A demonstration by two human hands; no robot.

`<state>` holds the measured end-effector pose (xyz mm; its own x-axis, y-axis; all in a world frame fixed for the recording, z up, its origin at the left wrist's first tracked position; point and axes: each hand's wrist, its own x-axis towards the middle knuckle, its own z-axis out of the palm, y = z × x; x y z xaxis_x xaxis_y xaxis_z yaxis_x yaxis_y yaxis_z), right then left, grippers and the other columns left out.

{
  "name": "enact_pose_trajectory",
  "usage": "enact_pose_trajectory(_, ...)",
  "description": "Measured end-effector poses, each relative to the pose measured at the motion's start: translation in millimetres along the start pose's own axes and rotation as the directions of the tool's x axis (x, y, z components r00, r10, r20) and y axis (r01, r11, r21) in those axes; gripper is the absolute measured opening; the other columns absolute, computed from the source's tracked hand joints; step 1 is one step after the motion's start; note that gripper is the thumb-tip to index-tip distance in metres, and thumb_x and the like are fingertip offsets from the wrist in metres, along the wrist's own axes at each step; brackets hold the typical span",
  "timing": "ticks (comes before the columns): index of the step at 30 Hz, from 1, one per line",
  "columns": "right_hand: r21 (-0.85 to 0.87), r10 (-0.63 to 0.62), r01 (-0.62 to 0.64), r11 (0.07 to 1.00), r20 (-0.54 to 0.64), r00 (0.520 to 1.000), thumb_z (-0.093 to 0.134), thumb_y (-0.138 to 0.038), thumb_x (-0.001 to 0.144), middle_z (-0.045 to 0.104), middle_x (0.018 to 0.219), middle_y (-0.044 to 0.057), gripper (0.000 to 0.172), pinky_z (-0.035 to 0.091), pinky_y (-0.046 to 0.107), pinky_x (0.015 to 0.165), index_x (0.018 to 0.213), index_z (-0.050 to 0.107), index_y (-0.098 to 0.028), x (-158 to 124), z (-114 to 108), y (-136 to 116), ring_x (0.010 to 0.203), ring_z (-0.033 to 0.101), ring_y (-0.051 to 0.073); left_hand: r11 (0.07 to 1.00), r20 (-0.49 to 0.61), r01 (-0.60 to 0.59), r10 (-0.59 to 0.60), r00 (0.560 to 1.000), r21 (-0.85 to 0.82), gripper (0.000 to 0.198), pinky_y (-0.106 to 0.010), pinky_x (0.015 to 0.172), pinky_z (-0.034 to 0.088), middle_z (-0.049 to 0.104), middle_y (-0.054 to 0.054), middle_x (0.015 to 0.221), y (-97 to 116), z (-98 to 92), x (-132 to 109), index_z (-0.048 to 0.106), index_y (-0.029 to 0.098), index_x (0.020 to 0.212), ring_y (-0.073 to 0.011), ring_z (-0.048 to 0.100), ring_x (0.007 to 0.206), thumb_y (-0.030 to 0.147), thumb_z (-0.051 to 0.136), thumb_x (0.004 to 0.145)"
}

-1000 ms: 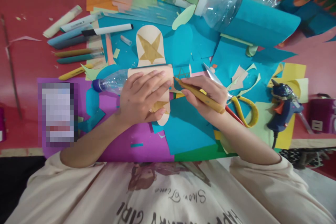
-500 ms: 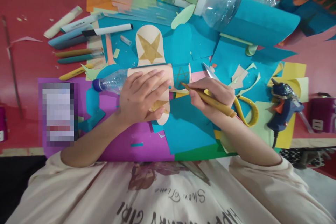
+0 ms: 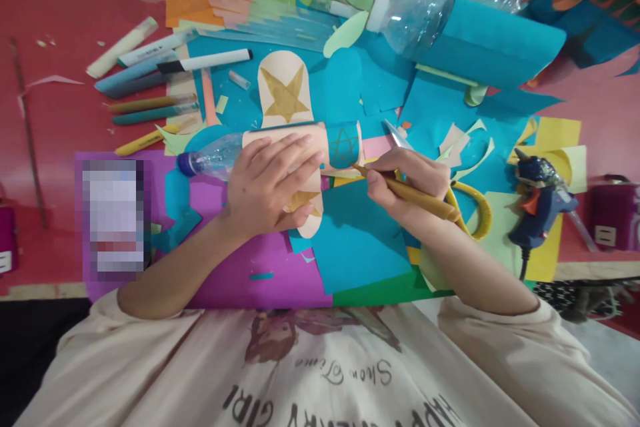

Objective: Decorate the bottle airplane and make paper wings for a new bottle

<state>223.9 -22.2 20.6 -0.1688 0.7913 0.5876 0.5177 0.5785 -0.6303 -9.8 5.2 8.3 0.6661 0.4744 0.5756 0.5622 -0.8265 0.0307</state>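
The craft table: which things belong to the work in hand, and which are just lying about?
In use:
- ochre marker, in the right hand
- paper-wrapped bottle, under the left hand

Apparently just lying about:
- glue gun
- scissors, partly hidden
- black-capped white marker

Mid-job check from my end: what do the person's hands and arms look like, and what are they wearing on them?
The left hand and right hand are bare, with no gloves, rings or watch visible. Loose, plain cream sleeves leave the forearms uncovered. They belong to a cream shirt with dark lettering and a brownish printed picture in front.
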Motion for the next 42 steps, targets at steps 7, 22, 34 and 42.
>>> enact_pose_trajectory(7, -0.006, 0.015, -0.015, 1.0, -0.02, 1.0, 0.06, -0.012, 0.081, 0.06, 0.06, -0.003, 0.014, 0.045, 0.023, 0.043, 0.072, 0.057, -0.023, 0.6, 0.6, 0.9, 0.048, 0.054, 0.01, 0.993, 0.068, 0.071, -0.064, 0.996, -0.096, 0.061, -0.041, 0.106, 0.041, 0.064, -0.007, 0.134, -0.7, 1.8, -5.3, 0.042, 0.031, 0.146, -0.025, 0.059, 0.125, 0.061, 0.023, 0.096)
enact_pose_trajectory(22, 0.077, 0.022, -0.008, 0.997, -0.178, 0.984, 0.064, -0.028, 0.088, 0.072, 0.074, 0.001, 0.005, 0.056, 0.031, 0.053, 0.091, 0.067, -0.025, -7.5, 0.0, 4.6, 0.061, 0.068, 0.017, 1.0, -0.005, 0.021, -0.021, 1.0, -0.023, 0.058, -0.037, 0.1, 0.043, 0.07, -0.009, 0.123, 3.3, -0.6, 0.1, 0.056, 0.023, 0.13, -0.0225, 0.062, 0.12, 0.057, 0.022, 0.098)
enact_pose_trajectory(34, 0.087, -0.024, 0.021, 0.996, 0.029, 0.999, 0.065, -0.019, 0.086, 0.073, 0.077, 0.001, 0.008, 0.058, 0.026, 0.059, 0.092, 0.069, -0.022, -0.4, 7.6, -4.0, 0.065, 0.069, 0.014, 0.998, -0.026, -0.008, 0.006, 1.0, -0.063, 0.053, -0.039, 0.089, 0.042, 0.072, -0.01, 0.114, 8.8, -4.2, 0.6, 0.06, 0.02, 0.121, -0.0235, 0.065, 0.108, 0.055, 0.027, 0.098)
enact_pose_trajectory(42, 0.054, -0.032, 0.03, 0.998, 0.042, 0.999, 0.064, -0.021, 0.087, 0.074, 0.077, 0.002, 0.006, 0.059, 0.026, 0.058, 0.091, 0.069, -0.021, 0.4, 8.5, -4.1, 0.065, 0.07, 0.014, 0.999, -0.02, 0.001, -0.001, 1.0, -0.032, 0.057, -0.038, 0.088, 0.043, 0.073, -0.007, 0.111, 9.6, -4.8, 1.1, 0.061, 0.022, 0.117, -0.0212, 0.066, 0.106, 0.058, 0.021, 0.099)
